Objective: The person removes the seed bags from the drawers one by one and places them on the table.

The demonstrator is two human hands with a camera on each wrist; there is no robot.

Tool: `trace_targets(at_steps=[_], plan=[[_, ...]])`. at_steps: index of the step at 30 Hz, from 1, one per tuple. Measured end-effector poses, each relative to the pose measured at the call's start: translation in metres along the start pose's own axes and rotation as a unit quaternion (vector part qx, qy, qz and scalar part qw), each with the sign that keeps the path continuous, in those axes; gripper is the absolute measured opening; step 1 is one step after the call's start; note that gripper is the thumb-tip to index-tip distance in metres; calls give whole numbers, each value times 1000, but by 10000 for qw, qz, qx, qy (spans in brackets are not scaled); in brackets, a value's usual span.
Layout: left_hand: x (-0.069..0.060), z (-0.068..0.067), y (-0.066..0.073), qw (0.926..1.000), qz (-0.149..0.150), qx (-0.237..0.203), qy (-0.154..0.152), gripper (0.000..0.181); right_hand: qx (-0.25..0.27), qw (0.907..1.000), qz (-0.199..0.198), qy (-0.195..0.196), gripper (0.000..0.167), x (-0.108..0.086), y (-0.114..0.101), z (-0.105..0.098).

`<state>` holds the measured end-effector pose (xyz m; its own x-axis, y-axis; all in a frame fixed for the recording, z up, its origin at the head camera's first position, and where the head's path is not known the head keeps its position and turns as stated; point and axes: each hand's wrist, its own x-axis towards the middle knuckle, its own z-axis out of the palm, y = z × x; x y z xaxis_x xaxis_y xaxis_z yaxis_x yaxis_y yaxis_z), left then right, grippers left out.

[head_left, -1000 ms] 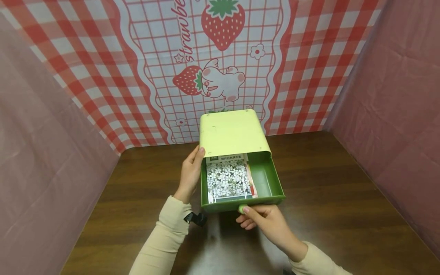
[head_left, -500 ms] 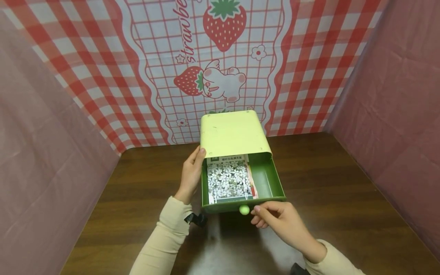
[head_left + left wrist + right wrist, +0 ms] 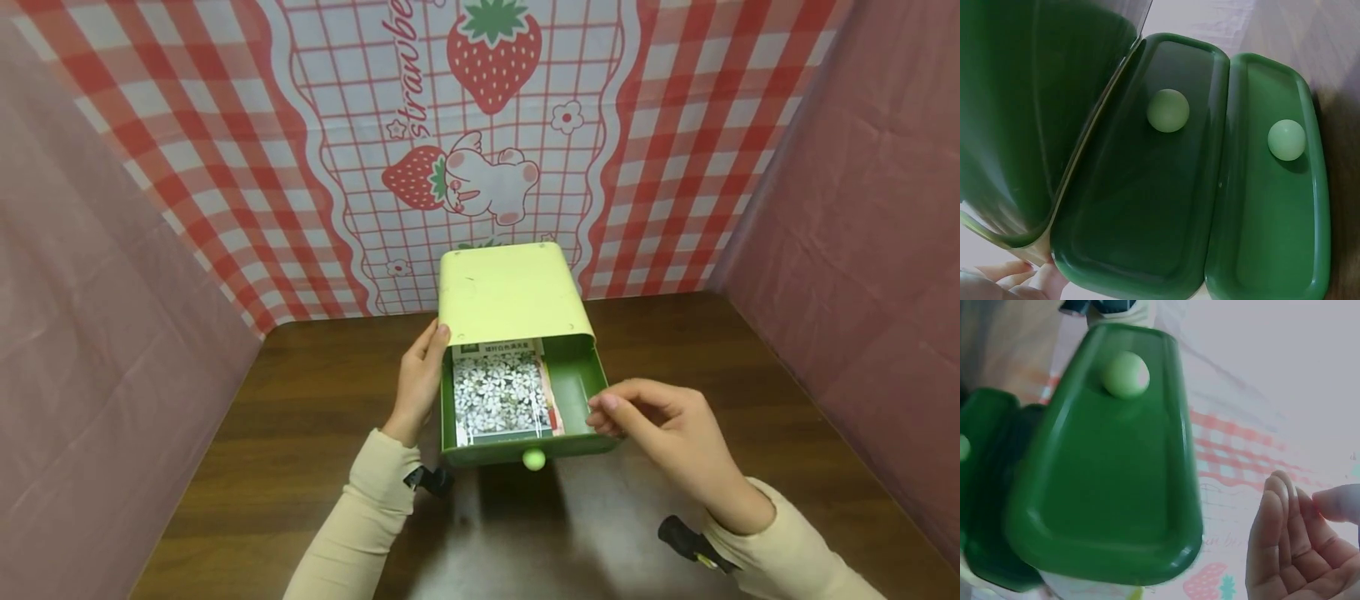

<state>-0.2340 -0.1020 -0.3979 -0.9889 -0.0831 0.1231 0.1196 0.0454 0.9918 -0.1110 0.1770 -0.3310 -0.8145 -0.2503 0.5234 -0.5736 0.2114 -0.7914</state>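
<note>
Pale yellow is covering the top of a small cabinet [image 3: 510, 292], which, in the head view, is standing on a brown table [image 3: 322, 417]. Its green upper drawer [image 3: 480, 455] is jutting forward, and a packet [image 3: 498, 396] printed with white flowers is lying along the drawer's left side, its far end running under the roof. The left hand [image 3: 416, 379] is resting against the cabinet's left side, thumb at the front edge. The right hand [image 3: 675, 433] is holding nothing, its fingers bending loosely by the drawer's right front corner; whether they are touching the rim, I can't quite tell.

In the left wrist view, the middle drawer [image 3: 1141, 200] and bottom drawer [image 3: 1272, 219] are sitting shut.

In the right wrist view, the upper drawer's front is blurring slightly, and the right hand is showing apart from it, thumb and fingertips close together.

With so much drawer overhanging, a downward knock could be tipping the cabinet forward, especially were the left hand slackening; the packet's tucked end could be snagging if lifted steeply.
</note>
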Motion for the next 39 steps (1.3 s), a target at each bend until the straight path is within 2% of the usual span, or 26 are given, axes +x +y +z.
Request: trace_targets(at_steps=[4,9,17,22,27,34,39], plan=[[0,0,0,10000,-14,70,-19,63,-402,9988,-125,-255,17,18,-3,-3],[1,0,-1,10000,-12,63,31,61,-1110,9918,-172,-605,18,40,5,-1],[1,0,-2,10000,-21,57,16,60,-1717,9729,233,-1532,22,61,22,10],[0,0,-2,10000,-3,32,13,60,-2141,9527,327,-2134,31,67,35,19],[1,0,-3,10000,12,22,22,59,-2754,9245,226,-2625,41,70,44,27],[0,1,-2,10000,26,48,23,60,-3483,8919,338,-2866,57,73,50,34],[0,1,-2,10000,31,17,36,59,-4023,8677,219,-2913,64,73,52,38]])
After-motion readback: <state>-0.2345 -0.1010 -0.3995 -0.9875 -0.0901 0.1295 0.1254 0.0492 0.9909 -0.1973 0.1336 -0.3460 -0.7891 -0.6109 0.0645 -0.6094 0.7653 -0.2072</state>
